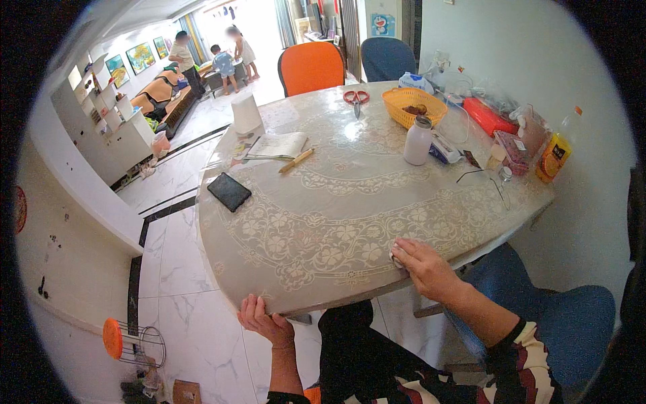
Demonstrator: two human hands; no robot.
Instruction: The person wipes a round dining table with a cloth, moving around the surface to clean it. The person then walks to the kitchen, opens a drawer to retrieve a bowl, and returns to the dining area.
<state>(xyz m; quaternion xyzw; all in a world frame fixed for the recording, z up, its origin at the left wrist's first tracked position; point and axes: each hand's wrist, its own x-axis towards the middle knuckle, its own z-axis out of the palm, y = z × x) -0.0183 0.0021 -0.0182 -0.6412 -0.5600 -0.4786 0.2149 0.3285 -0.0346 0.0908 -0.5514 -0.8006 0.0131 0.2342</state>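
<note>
My right hand (424, 265) presses down near the front edge of the table, its fingers closed over a small white wad (396, 260), tissue or cloth, mostly hidden by the fingers. Under it lies a clear-covered tablecloth (348, 237) with a pale floral pattern. My left hand (266, 319) grips the table's near left edge, fingers on top and the palm against the rim. A black smartphone (229, 192) lies flat at the left. Behind it are an open notebook (277, 145) and a yellow-brown pen-like stick (296, 161).
Red-handled scissors (357, 101), a yellow basket (415, 107), a white bottle (418, 141) and eyeglasses (487, 177) lie farther back. An orange drink bottle (555, 154) stands by the wall. Blue chairs (570, 323) are at my right; an orange-topped stool (112, 338) is left. Several people are in the far room.
</note>
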